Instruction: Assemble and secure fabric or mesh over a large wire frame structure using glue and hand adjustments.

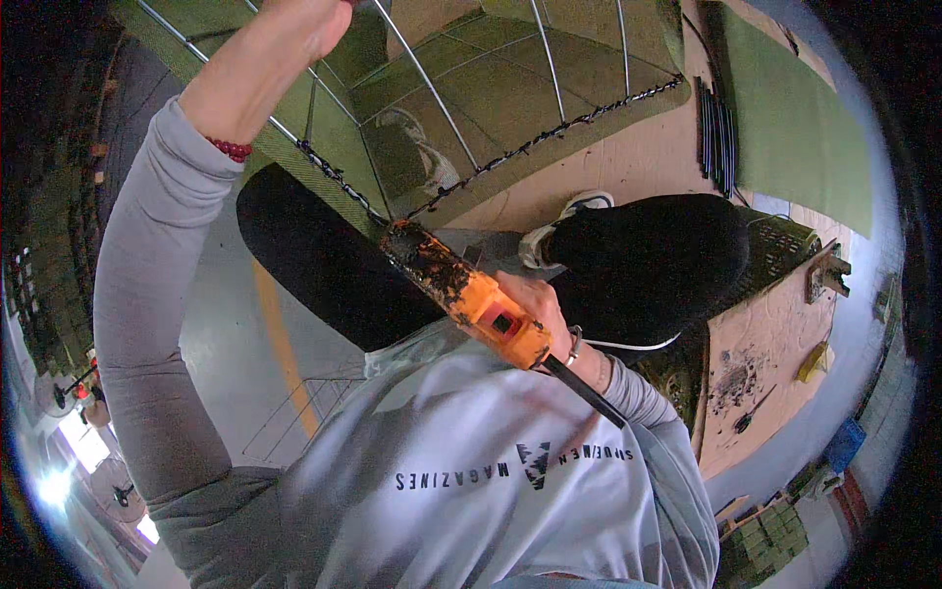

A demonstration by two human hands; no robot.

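My right hand (538, 306) is closed around an orange glue gun (476, 294) held across my lap. Dark residue coats its front end, and a black glue stick (589, 393) juts from its back. The gun's nozzle end is near the lower corner of a metal wire frame (422, 74) with olive-green fabric (628, 59). Along the frame's edge wire runs a lumpy black line of glue (579, 123). My left hand (319, 27) is at the frame's upper left, cut off by the picture's top edge, so its fingers are hidden.
A bundle of black glue sticks (716, 137) lies beside a green fabric sheet (800, 128) at right. Scissors (751, 417) and dark scraps rest on a wooden board (721, 437). A dark plastic crate (790, 245) stands by my right knee. Thin wire framework (309, 407) is low at left.
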